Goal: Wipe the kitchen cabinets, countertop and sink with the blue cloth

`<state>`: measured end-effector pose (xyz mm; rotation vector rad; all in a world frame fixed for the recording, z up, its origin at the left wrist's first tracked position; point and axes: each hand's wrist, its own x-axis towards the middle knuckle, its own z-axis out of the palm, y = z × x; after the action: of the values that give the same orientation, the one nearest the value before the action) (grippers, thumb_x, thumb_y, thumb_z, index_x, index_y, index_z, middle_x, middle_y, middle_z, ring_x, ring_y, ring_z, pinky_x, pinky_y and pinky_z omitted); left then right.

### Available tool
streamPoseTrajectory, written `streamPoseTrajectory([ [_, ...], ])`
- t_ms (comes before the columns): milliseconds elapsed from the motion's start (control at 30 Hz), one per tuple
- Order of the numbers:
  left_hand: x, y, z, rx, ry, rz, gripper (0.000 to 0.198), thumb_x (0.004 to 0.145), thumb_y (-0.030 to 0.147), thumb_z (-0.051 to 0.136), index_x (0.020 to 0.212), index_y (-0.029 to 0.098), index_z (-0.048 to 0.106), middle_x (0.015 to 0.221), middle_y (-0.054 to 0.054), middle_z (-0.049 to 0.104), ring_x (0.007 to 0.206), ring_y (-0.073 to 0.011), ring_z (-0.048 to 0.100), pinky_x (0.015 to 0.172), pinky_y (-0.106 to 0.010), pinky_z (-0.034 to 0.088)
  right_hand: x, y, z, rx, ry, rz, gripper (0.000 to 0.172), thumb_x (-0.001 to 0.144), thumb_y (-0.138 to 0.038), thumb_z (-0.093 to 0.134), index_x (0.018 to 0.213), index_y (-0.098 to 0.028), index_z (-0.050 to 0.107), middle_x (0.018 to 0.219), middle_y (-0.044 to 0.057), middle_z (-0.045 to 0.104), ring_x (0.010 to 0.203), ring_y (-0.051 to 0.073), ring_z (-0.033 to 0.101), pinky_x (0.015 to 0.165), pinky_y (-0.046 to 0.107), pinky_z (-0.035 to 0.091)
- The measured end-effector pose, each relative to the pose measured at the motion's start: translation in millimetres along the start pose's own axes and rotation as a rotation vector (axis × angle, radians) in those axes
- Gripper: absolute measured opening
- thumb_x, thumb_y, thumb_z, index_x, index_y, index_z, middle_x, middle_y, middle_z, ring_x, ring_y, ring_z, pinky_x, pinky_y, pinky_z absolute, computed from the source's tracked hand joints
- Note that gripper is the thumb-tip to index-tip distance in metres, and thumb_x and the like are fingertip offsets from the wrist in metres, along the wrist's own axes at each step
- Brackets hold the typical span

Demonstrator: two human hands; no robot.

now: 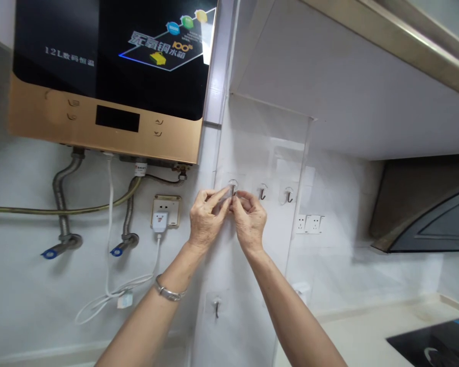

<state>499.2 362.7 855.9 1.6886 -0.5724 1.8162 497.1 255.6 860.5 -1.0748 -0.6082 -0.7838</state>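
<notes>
Both hands meet at a metal wall hook (233, 187) on a transparent square backing, the leftmost of a row of 3 on the light wall. My left hand (208, 216) is closed at its left side, thumb and fingertips pinched by the hook. From the right, my right hand (249, 216) pinches at its lower part, thumb close to the other thumb. Fingers partly hide the hook and its backing. To the right are a second hook (262, 192) and a third hook (288, 195). Lower down, another hook (216, 308) hangs on the same wall.
A black and gold water heater (107, 117) hangs at upper left, with metal hoses (64, 219) below. A plug (159, 221) sits in a wall socket (173, 211). At right are a range hood (424, 214), sockets (309, 224), a counter (352, 326) and a black hob (439, 344).
</notes>
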Motion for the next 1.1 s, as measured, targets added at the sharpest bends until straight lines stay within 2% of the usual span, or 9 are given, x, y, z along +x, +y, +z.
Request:
streamPoseTrajectory([
  [200,-3,-1,2.6,0.016,0.032,0.027,0.03,0.096,0.035,0.07,0.123,0.024,0.076,0.097,-0.003,0.064,0.074,-0.0092,0.058,0.076,-0.021,0.056,-4,3,-6,0.02,-0.037,0.019,0.037,0.081,-0.045,0.072,0.107,-0.02,0.064,0.078,0.0,0.077,0.073,0.019,0.076,0.073,0.033,0.065],
  [333,-4,1,-1.3,-0.019,0.013,0.021,0.034,0.093,0.031,0.071,0.126,0.022,0.074,0.103,-0.005,0.064,0.077,-0.009,0.059,0.062,-0.016,0.054,-5,1,-10,0.065,-0.038,0.06,0.038,0.08,-0.045,0.074,0.106,-0.02,0.062,0.076,0.0,0.076,0.068,0.019,0.075,0.072,0.034,0.066],
  [467,-29,11,-23.7,-0.08,0.01,-0.11,0.036,0.095,0.035,0.067,0.127,0.021,0.072,0.108,-0.007,0.065,0.089,-0.0115,0.064,0.065,-0.017,0.059,-33,-7,-47,0.079,-0.034,0.166,0.04,0.082,-0.048,0.075,0.106,-0.019,0.062,0.084,0.004,0.077,0.069,0.02,0.076,0.071,0.037,0.066],
  [567,-76,19,-49.2,-0.094,0.109,-0.396,0.037,0.097,0.041,0.061,0.127,0.022,0.071,0.105,-0.006,0.066,0.09,-0.0124,0.065,0.06,-0.016,0.057,-98,-3,-108,-0.038,-0.063,0.294,0.036,0.088,-0.048,0.072,0.107,-0.019,0.065,0.089,0.005,0.078,0.067,0.018,0.076,0.065,0.034,0.065],
  [700,-173,26,-80.1,-0.162,0.25,-0.979,0.044,0.096,0.043,0.052,0.129,0.018,0.068,0.09,-0.005,0.063,0.074,-0.0094,0.06,0.048,-0.013,0.044,-237,13,-217,-0.33,-0.15,0.596,0.032,0.093,-0.049,0.065,0.106,-0.02,0.067,0.09,0.006,0.078,0.066,0.018,0.075,0.061,0.033,0.064],
  [833,-285,56,-108.6,-0.089,0.061,-1.329,0.048,0.101,0.048,0.044,0.132,0.016,0.061,0.1,-0.005,0.064,0.076,-0.0066,0.057,0.053,-0.014,0.043,-380,14,-298,-0.753,-0.382,0.75,0.043,0.095,-0.053,0.054,0.118,-0.019,0.07,0.108,0.014,0.078,0.093,0.028,0.078,0.081,0.047,0.066],
  [967,-366,126,-128.8,-0.048,-0.204,-1.416,0.054,0.104,0.053,0.036,0.129,0.011,0.061,0.093,-0.005,0.064,0.075,-0.0084,0.059,0.059,-0.018,0.049,-457,17,-297,-1.034,-0.896,0.671,0.067,0.094,-0.05,0.056,0.154,-0.022,0.051,0.163,0.018,0.046,0.153,0.04,0.039,0.121,0.067,0.034],
  [1033,-393,167,-135.8,-0.068,-0.37,-1.4,0.054,0.105,0.054,0.038,0.125,0.012,0.064,0.089,-0.005,0.067,0.073,-0.0114,0.062,0.059,-0.023,0.052,-468,24,-280,-1.122,-1.093,0.699,0.073,0.092,-0.05,0.06,0.159,-0.026,0.044,0.171,0.015,0.031,0.159,0.045,0.021,0.122,0.075,0.02],
  [1100,-415,200,-144.3,-0.078,-0.537,-1.348,0.048,0.105,0.052,0.04,0.122,0.017,0.068,0.087,-0.004,0.07,0.071,-0.0142,0.065,0.061,-0.027,0.056,-469,32,-270,-1.115,-1.152,0.726,0.066,0.092,-0.044,0.063,0.155,-0.027,0.051,0.169,0.014,0.036,0.158,0.044,0.022,0.123,0.074,0.014],
])
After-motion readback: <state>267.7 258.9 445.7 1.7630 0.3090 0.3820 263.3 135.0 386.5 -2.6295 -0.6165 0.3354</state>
